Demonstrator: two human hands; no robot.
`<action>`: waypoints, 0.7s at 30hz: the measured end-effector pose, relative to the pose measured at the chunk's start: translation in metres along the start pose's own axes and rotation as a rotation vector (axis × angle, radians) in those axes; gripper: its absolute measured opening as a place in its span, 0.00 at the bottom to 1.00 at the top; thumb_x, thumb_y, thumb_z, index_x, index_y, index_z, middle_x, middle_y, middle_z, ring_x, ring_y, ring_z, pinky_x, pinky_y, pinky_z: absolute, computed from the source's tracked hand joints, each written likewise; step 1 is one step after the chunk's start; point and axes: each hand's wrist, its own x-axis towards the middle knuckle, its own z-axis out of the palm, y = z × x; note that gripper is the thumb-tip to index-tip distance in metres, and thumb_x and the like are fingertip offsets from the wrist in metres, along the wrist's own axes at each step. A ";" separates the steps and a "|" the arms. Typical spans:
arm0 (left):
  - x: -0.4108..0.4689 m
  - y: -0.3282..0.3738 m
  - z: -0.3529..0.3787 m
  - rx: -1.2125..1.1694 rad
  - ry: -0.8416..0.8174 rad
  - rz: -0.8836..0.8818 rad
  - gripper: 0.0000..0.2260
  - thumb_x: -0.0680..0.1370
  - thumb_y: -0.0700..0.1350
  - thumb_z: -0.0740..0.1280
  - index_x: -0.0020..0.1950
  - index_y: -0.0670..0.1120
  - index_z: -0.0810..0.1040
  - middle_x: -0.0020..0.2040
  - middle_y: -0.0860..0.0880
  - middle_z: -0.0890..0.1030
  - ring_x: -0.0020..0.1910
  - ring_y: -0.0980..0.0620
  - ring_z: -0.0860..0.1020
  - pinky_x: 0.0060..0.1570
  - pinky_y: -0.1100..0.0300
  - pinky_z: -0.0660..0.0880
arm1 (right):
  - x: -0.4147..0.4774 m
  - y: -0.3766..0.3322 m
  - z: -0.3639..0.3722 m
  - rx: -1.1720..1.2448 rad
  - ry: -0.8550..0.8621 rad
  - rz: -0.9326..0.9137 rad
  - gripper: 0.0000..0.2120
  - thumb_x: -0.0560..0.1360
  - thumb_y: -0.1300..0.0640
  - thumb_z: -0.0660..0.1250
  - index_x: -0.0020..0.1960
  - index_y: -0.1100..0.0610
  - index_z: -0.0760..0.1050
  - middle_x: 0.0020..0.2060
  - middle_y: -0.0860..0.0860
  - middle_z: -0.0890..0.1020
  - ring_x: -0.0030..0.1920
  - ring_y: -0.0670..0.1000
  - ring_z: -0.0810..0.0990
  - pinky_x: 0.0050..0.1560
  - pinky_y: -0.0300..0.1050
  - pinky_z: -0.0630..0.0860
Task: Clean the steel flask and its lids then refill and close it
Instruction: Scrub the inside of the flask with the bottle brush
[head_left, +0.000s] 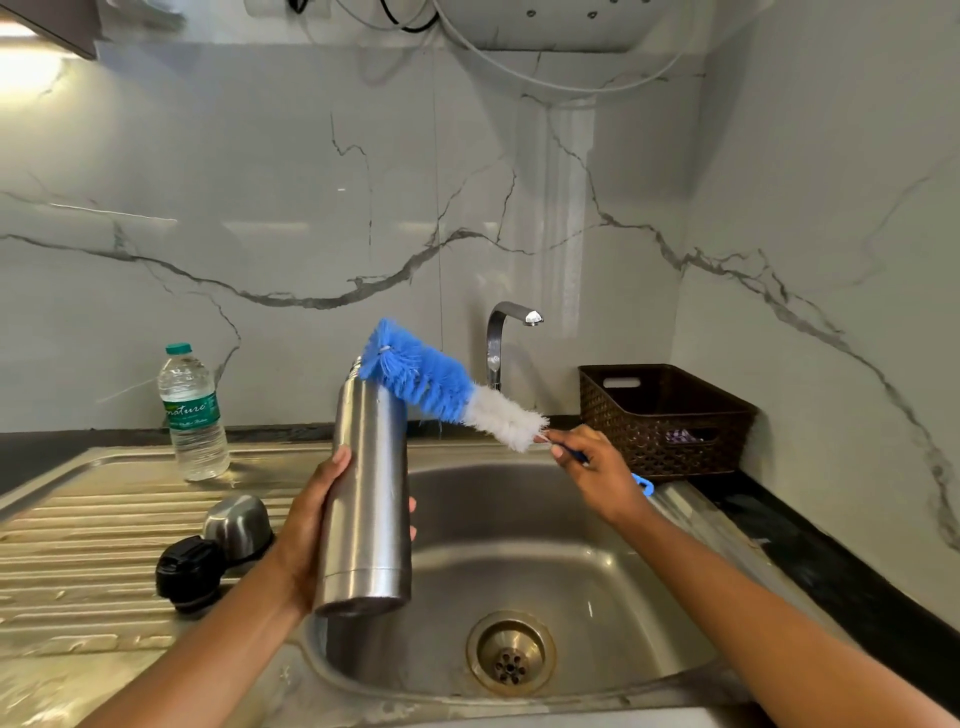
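Head view: your left hand (306, 535) wraps the steel flask (370, 499) upright over the sink (561, 525); your right hand (597, 470) pinches the bottle brush (447, 389) handle, bristles at the mouth; a thin grip may let the brush twist, flicking bristles off the rim.

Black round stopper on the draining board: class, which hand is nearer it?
Left. The left hand grips the steel flask beside the stopper; the right hand is across the sink.

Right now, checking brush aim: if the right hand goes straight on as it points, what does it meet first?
The right hand points up-left along the bottle brush it pinches; that line leads to the top of the steel flask in the left hand. Likely that first; depth unclear.
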 end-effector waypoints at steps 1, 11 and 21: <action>-0.001 -0.001 0.002 0.014 -0.007 -0.014 0.45 0.50 0.59 0.81 0.59 0.36 0.74 0.42 0.35 0.80 0.33 0.40 0.81 0.32 0.50 0.80 | 0.001 -0.005 0.002 0.007 -0.001 -0.014 0.13 0.77 0.62 0.64 0.61 0.56 0.78 0.40 0.47 0.73 0.50 0.54 0.73 0.52 0.44 0.68; 0.001 0.000 0.006 -0.031 -0.011 -0.028 0.33 0.64 0.63 0.71 0.55 0.37 0.76 0.42 0.36 0.80 0.33 0.40 0.81 0.32 0.51 0.81 | -0.001 0.004 -0.007 0.009 -0.012 -0.022 0.13 0.77 0.62 0.64 0.61 0.55 0.78 0.41 0.45 0.74 0.49 0.50 0.72 0.48 0.30 0.67; 0.003 -0.002 -0.004 -0.135 0.033 0.035 0.28 0.71 0.59 0.65 0.60 0.37 0.78 0.52 0.35 0.80 0.41 0.40 0.82 0.40 0.47 0.81 | 0.000 0.018 -0.022 -0.076 0.045 0.056 0.13 0.77 0.61 0.64 0.59 0.49 0.78 0.41 0.52 0.77 0.49 0.55 0.74 0.51 0.50 0.71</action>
